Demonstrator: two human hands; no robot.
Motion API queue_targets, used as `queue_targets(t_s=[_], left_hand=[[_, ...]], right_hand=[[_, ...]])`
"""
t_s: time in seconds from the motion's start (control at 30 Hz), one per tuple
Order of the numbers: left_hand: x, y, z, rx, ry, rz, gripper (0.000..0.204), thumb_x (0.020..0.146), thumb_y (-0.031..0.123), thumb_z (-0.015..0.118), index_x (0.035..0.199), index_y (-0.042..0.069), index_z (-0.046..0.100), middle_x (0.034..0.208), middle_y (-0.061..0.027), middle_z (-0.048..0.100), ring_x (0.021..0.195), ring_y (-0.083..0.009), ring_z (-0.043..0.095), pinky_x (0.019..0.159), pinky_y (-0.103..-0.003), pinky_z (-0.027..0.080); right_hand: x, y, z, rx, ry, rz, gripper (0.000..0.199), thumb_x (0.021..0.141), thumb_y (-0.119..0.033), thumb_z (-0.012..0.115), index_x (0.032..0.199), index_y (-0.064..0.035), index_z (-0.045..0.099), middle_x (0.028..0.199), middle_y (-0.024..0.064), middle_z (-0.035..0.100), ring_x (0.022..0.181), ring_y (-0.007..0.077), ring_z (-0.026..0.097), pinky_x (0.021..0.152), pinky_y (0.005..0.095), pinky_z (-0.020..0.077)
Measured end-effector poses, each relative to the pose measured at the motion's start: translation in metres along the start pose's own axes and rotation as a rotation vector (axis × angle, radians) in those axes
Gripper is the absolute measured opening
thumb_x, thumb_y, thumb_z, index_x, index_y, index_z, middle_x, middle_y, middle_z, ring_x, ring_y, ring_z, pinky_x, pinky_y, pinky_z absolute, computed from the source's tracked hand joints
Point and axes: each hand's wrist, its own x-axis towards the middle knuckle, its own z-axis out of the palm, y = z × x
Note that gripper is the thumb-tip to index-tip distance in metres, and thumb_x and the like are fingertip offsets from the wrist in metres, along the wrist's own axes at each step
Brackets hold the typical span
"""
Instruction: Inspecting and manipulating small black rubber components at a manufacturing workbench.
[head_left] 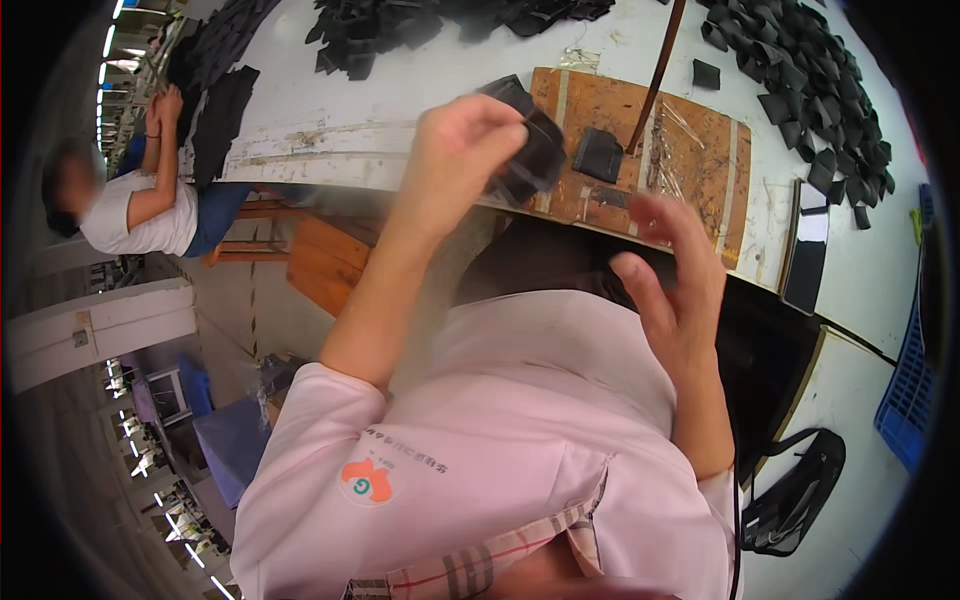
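My left hand (462, 152) is closed in a pinch, raised over the table's near edge. Its fingertips are on a dark, blurred black piece (537, 155), fabric-like, beside the brown board (700, 190). My right hand (682, 275) hangs over the board's near edge, thumb and fingers apart, with nothing in it. A small square black piece (598, 155) lies flat on the board, beyond the right hand. The lower end of a thin brown rod (660, 80) comes down next to that square piece.
Many small black pieces (800, 90) are heaped at the far right, and larger black pieces (375, 30) at the back. A phone-like flat object (806, 245) lies right of the board. A black bag (797, 492) and blue crate (910, 370) are further right. Another person (150, 215) sits left.
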Motion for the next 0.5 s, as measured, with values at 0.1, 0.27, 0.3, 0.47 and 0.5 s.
queue_targets(t_s=[0.1,0.27,0.3,0.47,0.5], left_hand=[[-0.019,0.03,0.017,-0.588,-0.442,-0.273,0.01,0.077,0.009,0.057,0.085,0.002,0.058,0.074,0.0001,0.058,0.06,-0.0048,0.052,0.052,-0.019,0.042],[-0.038,0.027,0.041,-1.024,-0.344,-0.43,0.015,0.079,0.014,0.055,0.087,0.002,0.056,0.075,-0.0031,0.058,0.061,-0.0079,0.052,0.053,-0.02,0.042],[-0.04,0.025,0.043,-1.047,-0.374,-0.44,0.015,0.079,0.013,0.055,0.088,0.002,0.055,0.075,-0.0038,0.058,0.061,-0.0087,0.052,0.054,-0.02,0.042],[-0.032,0.025,0.049,-0.984,-0.435,-0.435,0.013,0.077,0.012,0.056,0.086,0.002,0.056,0.072,-0.0043,0.058,0.06,-0.0089,0.053,0.054,-0.02,0.041],[-0.029,0.025,0.049,-0.947,-0.446,-0.42,0.012,0.077,0.01,0.057,0.085,0.002,0.056,0.071,-0.0041,0.058,0.059,-0.0084,0.053,0.054,-0.019,0.041]], right_hand=[[0.016,0.005,0.015,0.489,0.047,0.273,0.034,0.074,-0.017,0.066,0.099,0.0019,0.053,0.088,0.01,0.059,0.073,0.0136,0.057,0.066,0.0228,0.0443],[0.017,0.016,0.006,1.117,0.118,0.694,0.01,0.083,-0.012,0.055,0.081,-0.0015,0.056,0.071,0.0032,0.059,0.06,0.0074,0.055,0.057,0.0193,0.0454],[0.017,0.018,0.004,1.105,0.12,0.695,0.01,0.083,-0.012,0.055,0.081,-0.0015,0.056,0.071,0.0032,0.059,0.06,0.0074,0.055,0.057,0.0193,0.0454],[0.018,0.024,-0.001,1.113,0.104,0.755,0.013,0.084,-0.015,0.052,0.079,-0.0025,0.051,0.07,0.0051,0.057,0.058,0.0131,0.057,0.057,0.0248,0.0501],[0.019,0.024,-0.001,1.117,0.088,0.759,0.014,0.084,-0.015,0.052,0.078,-0.0028,0.051,0.07,0.0051,0.057,0.058,0.0132,0.057,0.058,0.025,0.0504]])
